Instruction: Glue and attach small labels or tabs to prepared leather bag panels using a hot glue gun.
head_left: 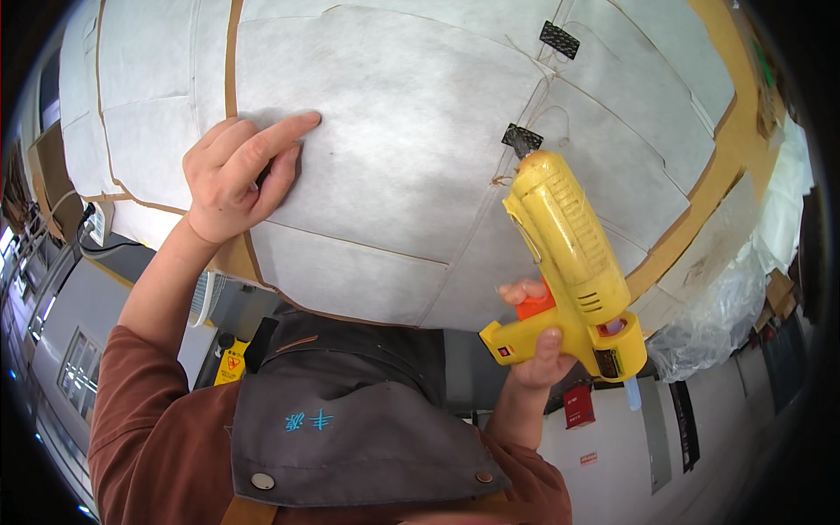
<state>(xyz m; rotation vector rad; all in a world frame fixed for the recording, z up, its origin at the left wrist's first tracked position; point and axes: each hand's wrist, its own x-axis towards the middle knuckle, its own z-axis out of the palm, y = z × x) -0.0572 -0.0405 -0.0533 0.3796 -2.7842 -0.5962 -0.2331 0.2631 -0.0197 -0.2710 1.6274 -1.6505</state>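
My right hand (541, 360) grips a yellow hot glue gun (569, 236), a finger at its orange trigger. A translucent glue stick (633, 394) sticks out of its back end. The nozzle is at a small black woven patch (514, 136) on a white sheet-covered panel (376, 131); whether it touches cannot be told. A second black patch (560, 39) lies farther away along the same seam. My left hand (241, 171) rests on the panel, index finger stretched out and the other fingers bent, with nothing visible in it.
Thin strings of glue (553, 79) trail between the patches. Brown board edging (700, 201) borders the panel on the right. Clear plastic film (713, 324) hangs beyond it. A white power socket (101, 220) with a plugged-in cable sits at the left, and a yellow sign (231, 363) stands below.
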